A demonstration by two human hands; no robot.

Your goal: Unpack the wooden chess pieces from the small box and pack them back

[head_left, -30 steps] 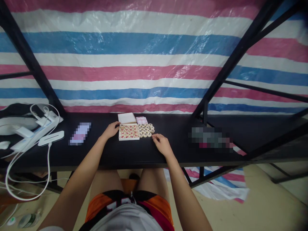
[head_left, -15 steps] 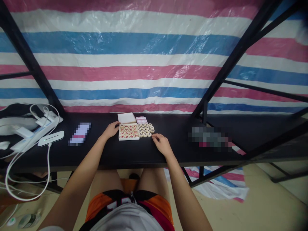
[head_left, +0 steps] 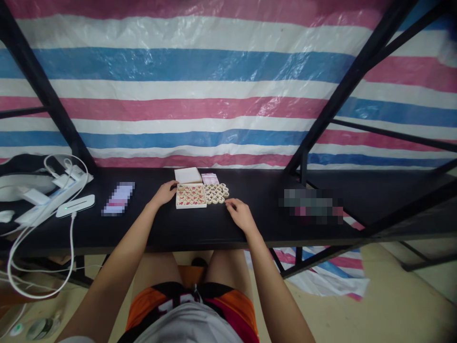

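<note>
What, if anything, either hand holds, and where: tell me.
Nothing appears held: left hand at a corner of the white box, right hand beside black-marked xiangqi pieces.

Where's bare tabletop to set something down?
Between the right hand and the pixelated dark item; also nearside of the open white rectangular box, between the forearms. Crowded: right beside the box (round cream black-marked discs) and far left (white cables).
</note>
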